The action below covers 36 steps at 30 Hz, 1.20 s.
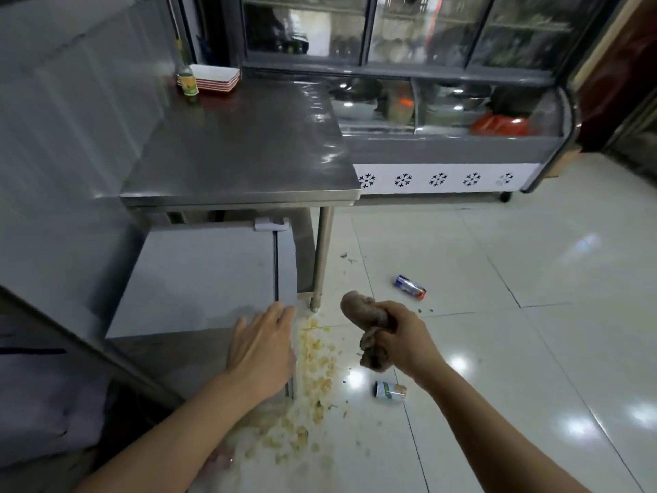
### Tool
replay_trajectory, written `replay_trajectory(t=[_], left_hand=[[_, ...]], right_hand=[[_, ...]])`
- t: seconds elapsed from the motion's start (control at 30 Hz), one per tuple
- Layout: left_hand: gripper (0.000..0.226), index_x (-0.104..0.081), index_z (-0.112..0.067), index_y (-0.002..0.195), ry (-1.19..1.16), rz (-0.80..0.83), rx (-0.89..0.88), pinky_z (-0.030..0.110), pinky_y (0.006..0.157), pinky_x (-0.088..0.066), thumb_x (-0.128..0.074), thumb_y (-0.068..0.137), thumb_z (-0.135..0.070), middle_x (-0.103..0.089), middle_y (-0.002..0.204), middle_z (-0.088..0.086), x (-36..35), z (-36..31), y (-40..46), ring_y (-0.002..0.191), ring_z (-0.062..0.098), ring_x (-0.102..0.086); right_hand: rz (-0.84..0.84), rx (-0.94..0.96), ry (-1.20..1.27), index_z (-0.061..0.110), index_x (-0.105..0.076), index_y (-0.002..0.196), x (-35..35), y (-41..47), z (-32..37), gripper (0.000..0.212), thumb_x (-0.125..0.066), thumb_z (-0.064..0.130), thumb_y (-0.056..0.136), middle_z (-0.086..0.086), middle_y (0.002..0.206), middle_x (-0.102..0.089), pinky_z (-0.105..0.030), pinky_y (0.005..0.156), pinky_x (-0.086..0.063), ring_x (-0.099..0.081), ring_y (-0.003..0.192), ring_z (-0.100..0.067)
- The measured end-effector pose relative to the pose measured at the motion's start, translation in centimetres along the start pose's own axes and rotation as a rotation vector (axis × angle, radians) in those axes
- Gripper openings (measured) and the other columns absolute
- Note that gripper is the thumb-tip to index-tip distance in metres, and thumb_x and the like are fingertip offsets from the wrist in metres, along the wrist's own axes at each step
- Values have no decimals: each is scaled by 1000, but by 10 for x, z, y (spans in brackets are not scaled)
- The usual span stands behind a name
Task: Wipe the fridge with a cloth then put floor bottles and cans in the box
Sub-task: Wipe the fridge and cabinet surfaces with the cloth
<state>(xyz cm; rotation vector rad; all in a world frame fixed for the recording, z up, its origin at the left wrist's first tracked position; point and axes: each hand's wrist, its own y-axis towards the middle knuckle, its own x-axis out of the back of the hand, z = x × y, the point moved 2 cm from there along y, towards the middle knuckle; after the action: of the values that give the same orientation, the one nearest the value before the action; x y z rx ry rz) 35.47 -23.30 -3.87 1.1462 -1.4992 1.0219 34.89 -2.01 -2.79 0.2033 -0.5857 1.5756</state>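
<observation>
The right hand (pixel 401 341) grips a bunched brown cloth (pixel 369 332), soft and limp, just right of the small fridge (pixel 192 279); the left hand (pixel 261 345) lies flat with straight fingers on the fridge's top near its front corner. Two cans (pixel 409 287) (pixel 390 392) lie on the floor (pixel 533 314) right of the fridge, well apart. They look light, stiff and apt to roll, best taken round the middle.

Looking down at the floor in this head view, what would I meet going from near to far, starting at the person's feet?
Green and white can → right hand gripping the brown cloth → blue and red can → display fridge with snowflake panel.
</observation>
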Motion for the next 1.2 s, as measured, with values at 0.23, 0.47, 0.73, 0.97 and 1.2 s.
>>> replay_trajectory(t=[0.23,0.47,0.73,0.97,1.2], left_hand=[[56,-29,-20,137,-19,13,123,40,101,-36,-54,87,-27,-42,136,-2,18,-55,24,119,19,-46],[54,-30,-20,135,-36,-19,352,39,94,-37,-53,87,-30,-45,132,0,17,-135,54,111,23,-50],[54,-32,-18,135,-84,5,534,41,98,-38,-52,87,-32,-42,137,2,-1,-169,83,116,24,-48],[53,-31,-19,135,-120,-82,631,43,103,-32,-51,87,-30,-41,137,0,-8,-146,124,121,23,-45],[53,-34,-18,134,-146,-70,829,38,98,-36,-53,87,-33,-43,136,2,-14,-104,152,119,23,-46]], right_hand=[[69,24,29,14,-60,104,68,20,-1,45,-41,-17,76,-6,67,-66,-20,41,-49,-64,50,-9],[171,141,-115,17,-62,104,163,65,-24,42,-48,-10,75,-8,86,-67,-27,57,-57,-67,68,-17],[278,188,-167,26,-61,97,207,133,-34,49,-47,-14,73,13,74,-60,-4,45,-40,-60,58,6],[443,331,-263,22,-65,108,171,202,-5,48,-50,-10,75,5,92,-60,-1,56,-38,-54,77,-1],[596,388,-354,21,-62,113,112,259,26,45,-53,-5,77,-1,101,-64,-28,80,-51,-60,93,-17]])
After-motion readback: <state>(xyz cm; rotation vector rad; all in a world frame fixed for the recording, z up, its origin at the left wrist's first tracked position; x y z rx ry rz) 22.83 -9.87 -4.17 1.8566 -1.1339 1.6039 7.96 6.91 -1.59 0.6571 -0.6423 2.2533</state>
